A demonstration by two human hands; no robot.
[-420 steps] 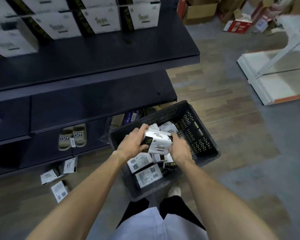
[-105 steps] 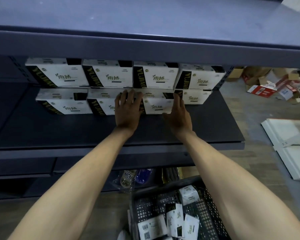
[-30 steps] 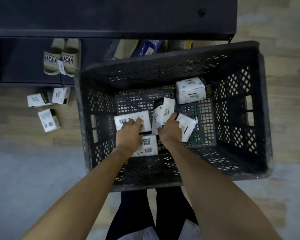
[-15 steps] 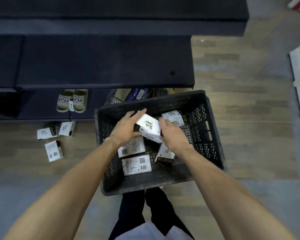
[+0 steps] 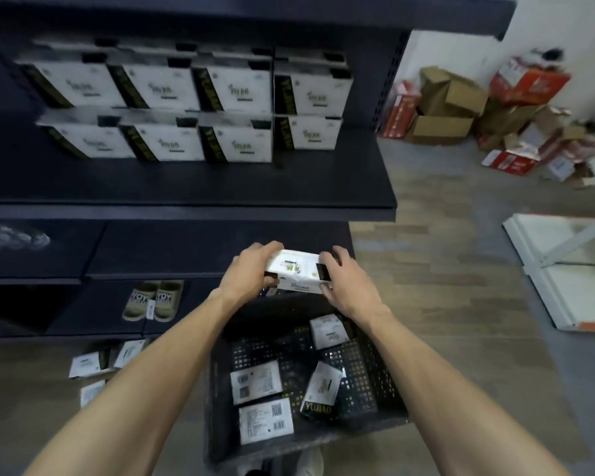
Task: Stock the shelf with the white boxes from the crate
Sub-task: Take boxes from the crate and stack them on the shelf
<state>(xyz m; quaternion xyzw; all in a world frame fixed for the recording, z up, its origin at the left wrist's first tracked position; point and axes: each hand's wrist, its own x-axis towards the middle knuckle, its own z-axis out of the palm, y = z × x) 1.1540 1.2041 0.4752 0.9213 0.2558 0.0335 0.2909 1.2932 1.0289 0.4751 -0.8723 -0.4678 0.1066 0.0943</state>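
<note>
Head view: the white box (image 5: 298, 271) is now clear of the crate (image 5: 217, 424), held in the air above its 12 o'clock rim. Half a second ago it was still low over the crate's inside. The left hand (image 5: 251, 273) grips its left end with fingers curled over the top, and the right hand (image 5: 344, 280) grips the right end the same way. The view has also tipped up (a second ago it looked straight down into the crate), so the shelf (image 5: 220, 187) and its stocked boxes (image 5: 220, 108) now show at 11 o'clock of the hands. I judge the pick done and the carry under way. Bare shelf lies in front of the stocked rows, so a spot seems open. Four boxes remain in the crate (image 5: 256, 381), and more loose boxes lie on the floor (image 5: 93, 364) at its 9 o'clock.
</note>
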